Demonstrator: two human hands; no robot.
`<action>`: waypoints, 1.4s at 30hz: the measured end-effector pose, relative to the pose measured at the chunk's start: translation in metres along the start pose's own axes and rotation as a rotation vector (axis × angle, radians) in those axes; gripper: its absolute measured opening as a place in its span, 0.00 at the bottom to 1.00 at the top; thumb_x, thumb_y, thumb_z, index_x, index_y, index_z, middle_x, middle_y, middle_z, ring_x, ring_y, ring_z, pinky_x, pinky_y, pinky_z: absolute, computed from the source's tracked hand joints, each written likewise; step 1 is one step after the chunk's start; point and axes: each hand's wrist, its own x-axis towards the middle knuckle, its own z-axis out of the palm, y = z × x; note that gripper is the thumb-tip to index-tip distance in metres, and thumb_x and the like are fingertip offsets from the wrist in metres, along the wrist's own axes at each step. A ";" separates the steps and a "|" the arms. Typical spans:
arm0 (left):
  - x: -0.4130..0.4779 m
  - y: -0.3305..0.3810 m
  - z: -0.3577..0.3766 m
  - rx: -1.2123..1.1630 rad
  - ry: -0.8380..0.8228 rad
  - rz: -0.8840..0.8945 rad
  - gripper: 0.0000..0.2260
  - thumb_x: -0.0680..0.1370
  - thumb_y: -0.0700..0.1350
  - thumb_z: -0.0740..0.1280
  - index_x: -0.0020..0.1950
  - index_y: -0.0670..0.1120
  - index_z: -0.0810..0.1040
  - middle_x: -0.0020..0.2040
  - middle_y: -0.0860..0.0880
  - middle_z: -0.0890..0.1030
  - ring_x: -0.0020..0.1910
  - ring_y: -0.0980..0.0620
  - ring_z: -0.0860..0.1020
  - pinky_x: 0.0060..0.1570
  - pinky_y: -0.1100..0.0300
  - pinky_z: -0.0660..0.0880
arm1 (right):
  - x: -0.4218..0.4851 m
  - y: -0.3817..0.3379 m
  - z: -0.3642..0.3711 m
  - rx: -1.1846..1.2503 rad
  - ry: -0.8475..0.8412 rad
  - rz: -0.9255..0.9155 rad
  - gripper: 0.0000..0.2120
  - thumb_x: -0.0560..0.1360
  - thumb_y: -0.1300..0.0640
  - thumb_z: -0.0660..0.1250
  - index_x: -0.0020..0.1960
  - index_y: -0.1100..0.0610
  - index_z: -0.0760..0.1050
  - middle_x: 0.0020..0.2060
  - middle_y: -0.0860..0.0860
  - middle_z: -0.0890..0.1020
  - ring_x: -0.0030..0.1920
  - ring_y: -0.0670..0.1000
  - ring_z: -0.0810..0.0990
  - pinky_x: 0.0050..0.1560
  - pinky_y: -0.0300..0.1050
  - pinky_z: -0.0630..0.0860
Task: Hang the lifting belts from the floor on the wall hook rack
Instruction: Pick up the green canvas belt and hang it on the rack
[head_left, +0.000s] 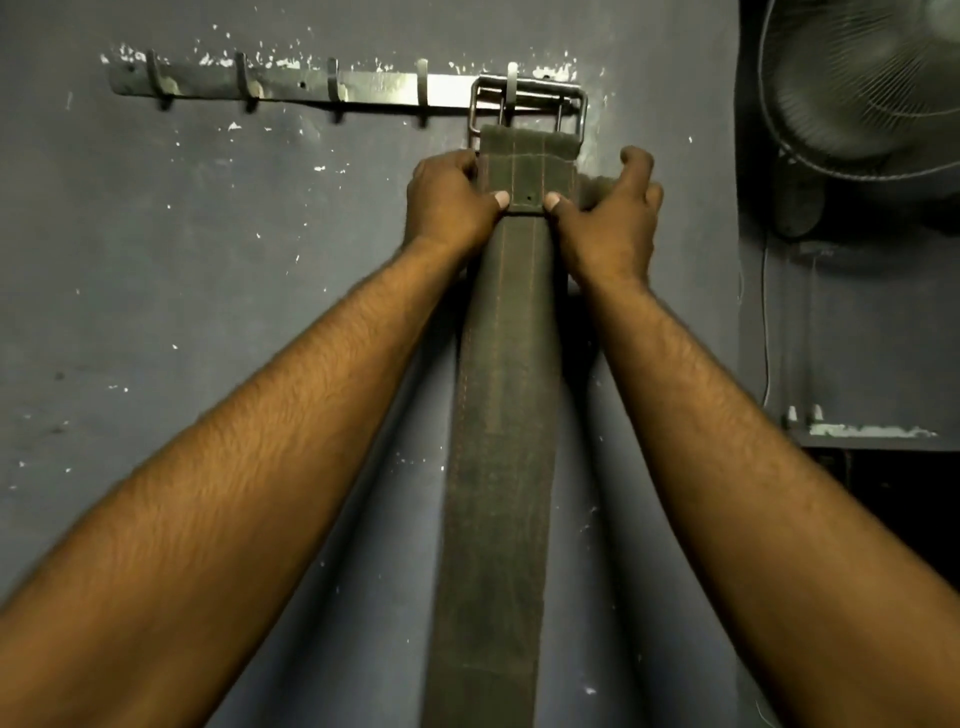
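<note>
The left hand (452, 208) and right hand (608, 218) pinch the lifting belt (504, 415) just below the hook rack (384, 88). Its buckle (527, 106) is over the rack's rightmost hook (511, 78) (seemingly seated). Ease the weight down before letting go.

A long scuffed metal wall hook rack (374, 91) is running across a chipped grey wall (208, 260). A wide dark-green leather lifting belt (498, 415) is hanging from the rightmost hook (512, 78) by its steel buckle (545, 98).

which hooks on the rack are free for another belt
Four bare hooks on the grey metal wall rack, left of the steel buckle. The rightmost hook is crowded: the dark green belt hangs there, gripped by left hand and right hand.
</note>
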 end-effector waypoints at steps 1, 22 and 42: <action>-0.010 -0.003 0.001 -0.015 0.021 0.013 0.16 0.73 0.42 0.72 0.61 0.50 0.80 0.58 0.51 0.83 0.58 0.54 0.79 0.63 0.55 0.76 | -0.009 0.004 0.000 0.074 -0.011 0.051 0.32 0.74 0.50 0.74 0.72 0.51 0.62 0.68 0.52 0.71 0.60 0.50 0.75 0.61 0.40 0.71; -0.264 -0.103 -0.003 -0.201 -0.221 -0.588 0.05 0.72 0.42 0.74 0.43 0.41 0.82 0.40 0.39 0.85 0.35 0.48 0.82 0.39 0.48 0.84 | -0.211 0.104 -0.054 0.072 -0.584 0.553 0.16 0.69 0.47 0.78 0.51 0.56 0.84 0.46 0.50 0.88 0.47 0.51 0.87 0.53 0.52 0.84; -0.408 -0.106 0.003 0.132 -0.310 -0.776 0.06 0.74 0.41 0.69 0.47 0.43 0.85 0.44 0.45 0.86 0.45 0.46 0.84 0.53 0.54 0.81 | -0.341 0.170 -0.111 -0.212 -0.555 0.758 0.16 0.69 0.44 0.77 0.47 0.50 0.74 0.46 0.49 0.83 0.48 0.53 0.82 0.54 0.52 0.80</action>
